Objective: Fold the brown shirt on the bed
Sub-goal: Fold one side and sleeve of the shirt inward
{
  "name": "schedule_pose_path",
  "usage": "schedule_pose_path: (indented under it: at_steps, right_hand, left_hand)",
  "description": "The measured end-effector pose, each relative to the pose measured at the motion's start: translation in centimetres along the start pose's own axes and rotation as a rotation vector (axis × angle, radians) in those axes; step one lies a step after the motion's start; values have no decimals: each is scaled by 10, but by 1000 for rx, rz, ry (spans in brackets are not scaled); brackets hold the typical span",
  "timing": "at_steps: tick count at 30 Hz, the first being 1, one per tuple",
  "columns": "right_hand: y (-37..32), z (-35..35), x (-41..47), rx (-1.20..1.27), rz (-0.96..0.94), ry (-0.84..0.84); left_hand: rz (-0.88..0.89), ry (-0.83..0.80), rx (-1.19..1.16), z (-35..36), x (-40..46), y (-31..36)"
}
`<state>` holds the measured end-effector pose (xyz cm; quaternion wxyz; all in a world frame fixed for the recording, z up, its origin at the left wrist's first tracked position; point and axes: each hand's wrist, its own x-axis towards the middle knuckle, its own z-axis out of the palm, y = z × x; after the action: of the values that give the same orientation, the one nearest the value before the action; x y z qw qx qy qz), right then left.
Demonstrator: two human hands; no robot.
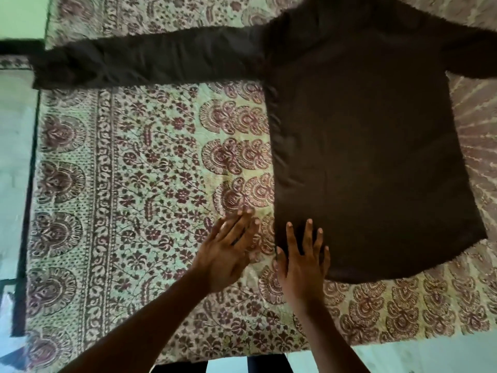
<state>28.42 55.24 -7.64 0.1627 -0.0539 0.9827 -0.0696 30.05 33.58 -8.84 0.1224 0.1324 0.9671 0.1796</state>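
The brown shirt (371,146) lies flat on the bed, its hem toward me and its collar end at the far side. One long sleeve stretches out to the left, reaching the bed's left edge. The other sleeve runs off the right side of the view. My right hand (302,261) rests flat with fingers spread on the shirt's near-left hem corner. My left hand (227,251) is open, fingers apart, on the bedspread just left of that corner, not touching the shirt.
The bed is covered by a cream bedspread (139,189) with maroon floral print. Its left edge meets a dark frame (27,200) and pale floor. The bed's near edge runs along the bottom, with pale floor (430,356) below.
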Motion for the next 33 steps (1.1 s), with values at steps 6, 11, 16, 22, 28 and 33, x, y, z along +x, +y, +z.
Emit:
schedule_pose_path:
  at_steps: [6, 11, 16, 22, 28, 33]
  right_hand:
    - [-94, -21, 82, 176, -214, 56]
    - [-197, -28, 175, 191, -379, 118]
    - [-295, -43, 251, 159, -475, 237]
    - [-371, -44, 305, 127, -645, 136]
    - [-393, -29, 317, 238, -562, -81]
    - [-401, -44, 324, 417, -425, -157]
  left_hand:
    - [-326, 289, -88, -74, 24, -123]
    - [-521, 447, -110, -135, 53, -221]
    - [-887, 567, -116, -175, 79, -324]
    - [-1178, 542, -247, -199, 81, -397]
    - [-1048, 673, -264, -200, 76, -407]
    - [-642, 800, -230, -200, 87, -391]
